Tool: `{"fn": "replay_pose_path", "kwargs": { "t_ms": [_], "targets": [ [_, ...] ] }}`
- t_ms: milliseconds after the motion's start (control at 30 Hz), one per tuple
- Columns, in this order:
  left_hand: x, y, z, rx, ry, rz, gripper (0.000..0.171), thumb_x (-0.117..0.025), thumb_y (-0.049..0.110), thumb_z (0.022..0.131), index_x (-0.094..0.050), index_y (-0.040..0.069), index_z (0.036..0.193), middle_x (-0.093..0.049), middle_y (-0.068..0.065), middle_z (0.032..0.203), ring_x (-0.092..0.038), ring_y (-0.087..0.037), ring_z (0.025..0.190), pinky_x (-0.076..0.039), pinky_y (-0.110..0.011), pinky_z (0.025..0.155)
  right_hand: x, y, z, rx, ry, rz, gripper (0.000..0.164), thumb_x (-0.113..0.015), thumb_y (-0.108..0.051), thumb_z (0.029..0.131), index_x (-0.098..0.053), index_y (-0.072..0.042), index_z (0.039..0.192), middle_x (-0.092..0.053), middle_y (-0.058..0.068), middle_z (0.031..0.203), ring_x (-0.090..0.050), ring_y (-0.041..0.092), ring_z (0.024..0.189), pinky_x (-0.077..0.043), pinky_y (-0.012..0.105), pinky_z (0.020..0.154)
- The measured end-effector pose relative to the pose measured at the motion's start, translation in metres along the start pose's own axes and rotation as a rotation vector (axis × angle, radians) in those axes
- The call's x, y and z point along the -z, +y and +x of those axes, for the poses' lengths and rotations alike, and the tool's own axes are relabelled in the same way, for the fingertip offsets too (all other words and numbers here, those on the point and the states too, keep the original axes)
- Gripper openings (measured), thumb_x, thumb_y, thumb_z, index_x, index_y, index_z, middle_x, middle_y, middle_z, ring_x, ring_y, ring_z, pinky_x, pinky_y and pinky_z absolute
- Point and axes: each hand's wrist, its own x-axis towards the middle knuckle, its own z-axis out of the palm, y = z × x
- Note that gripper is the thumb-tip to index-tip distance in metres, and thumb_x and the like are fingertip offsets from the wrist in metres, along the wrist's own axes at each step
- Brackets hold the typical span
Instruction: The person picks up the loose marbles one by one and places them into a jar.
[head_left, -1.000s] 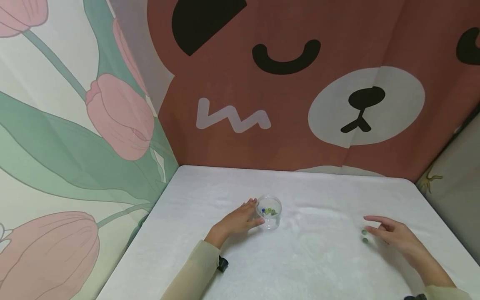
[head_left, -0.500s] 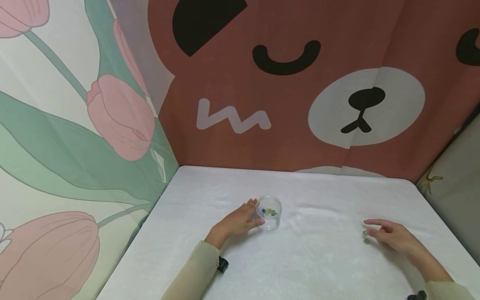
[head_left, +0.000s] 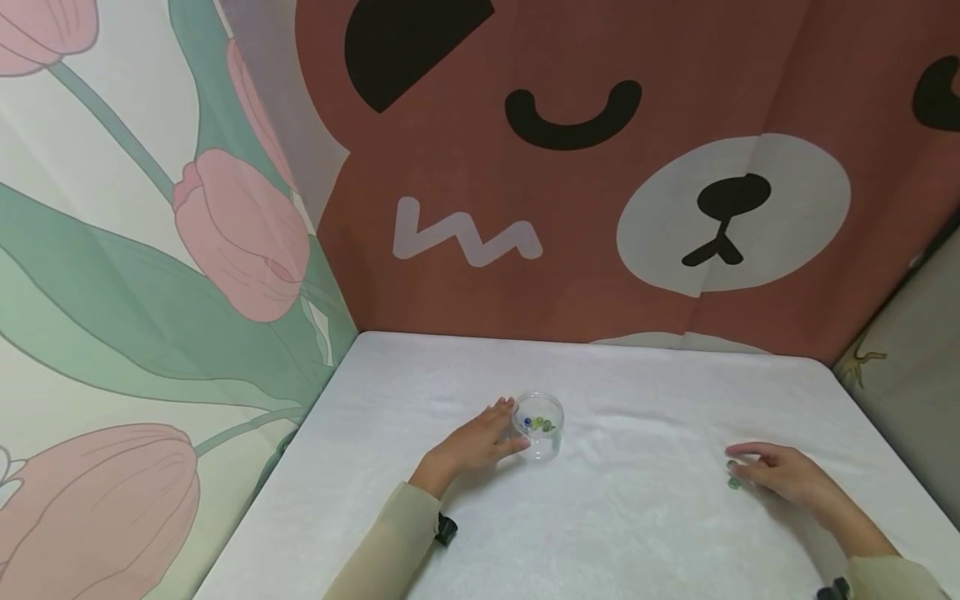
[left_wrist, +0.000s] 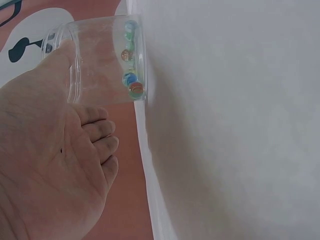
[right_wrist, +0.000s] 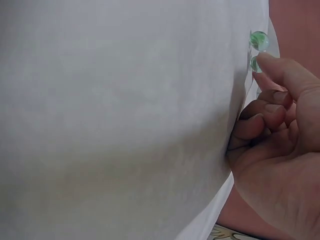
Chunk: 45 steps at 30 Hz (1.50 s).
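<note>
A clear round jar (head_left: 546,446) stands upright on the white table, with several coloured marbles (left_wrist: 130,78) on its bottom. My left hand (head_left: 476,437) rests against the jar's left side, thumb across the near wall and index fingertip at the far left wall; the other fingers lie loosely bent beside it. Two green marbles (right_wrist: 259,40) lie close together on the cloth to the right. My right hand (head_left: 787,477) reaches over them. Its thumb tip and index finger are on either side of the farther marble (right_wrist: 256,64), with a slight gap visible; firm contact cannot be told. The remaining fingers are curled.
A white cloth (head_left: 622,517) covers the table. Behind it hangs a brown curtain (head_left: 465,300) with a bear print, and a tulip-print curtain (head_left: 150,333) hangs along the left side. A dark strap (head_left: 446,529) is on the left wrist.
My right hand has shifted slightly toward me, and its index finger has lowered nearer the thumb. The two green marbles have moved slightly right. The left hand and jar stay put.
</note>
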Motion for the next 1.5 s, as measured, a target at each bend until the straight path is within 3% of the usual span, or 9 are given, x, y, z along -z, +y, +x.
{"fn": "replay_pose_path", "kwargs": {
  "t_ms": [233, 667, 1300, 1500],
  "targets": [
    [0.000, 0.000, -0.001, -0.001, 0.000, -0.008, 0.091, -0.040, 0.071, 0.098, -0.021, 0.009, 0.162, -0.016, -0.004, 0.169, -0.011, -0.018, 0.157, -0.016, -0.039, 0.128, -0.002, -0.001, -0.002, 0.007, 0.009, 0.003, 0.062, -0.074, -0.041, 0.091, -0.062, 0.004, 0.132, -0.044, 0.001, 0.078, -0.040, 0.018, 0.076, -0.031, 0.030, 0.062],
    [0.001, 0.000, 0.000, -0.008, 0.004, 0.008, 0.091, -0.040, 0.070, 0.098, -0.021, 0.008, 0.162, -0.017, -0.005, 0.169, -0.012, -0.018, 0.157, -0.017, -0.039, 0.128, -0.002, -0.003, -0.004, 0.019, 0.037, 0.003, 0.050, -0.073, -0.034, 0.093, -0.066, 0.004, 0.124, -0.044, -0.001, 0.075, -0.040, 0.014, 0.071, -0.032, 0.028, 0.059],
    [0.003, 0.001, -0.001, -0.006, -0.002, -0.003, 0.090, -0.041, 0.070, 0.098, -0.022, 0.009, 0.162, -0.016, -0.003, 0.169, -0.010, -0.017, 0.157, -0.016, -0.038, 0.128, 0.000, -0.016, -0.005, -0.047, 0.071, 0.081, 0.059, -0.073, -0.040, 0.092, -0.062, 0.002, 0.132, -0.050, 0.001, 0.078, -0.045, 0.017, 0.073, -0.038, 0.030, 0.057],
    [0.003, 0.001, -0.001, -0.005, 0.000, -0.006, 0.091, -0.041, 0.070, 0.098, -0.021, 0.009, 0.162, -0.016, -0.004, 0.169, -0.010, -0.017, 0.157, -0.016, -0.038, 0.128, -0.001, -0.028, -0.011, 0.020, 0.082, 0.077, 0.057, -0.071, -0.041, 0.095, -0.063, 0.001, 0.131, -0.049, 0.000, 0.075, -0.043, 0.014, 0.067, -0.037, 0.029, 0.054]
  ]
}}
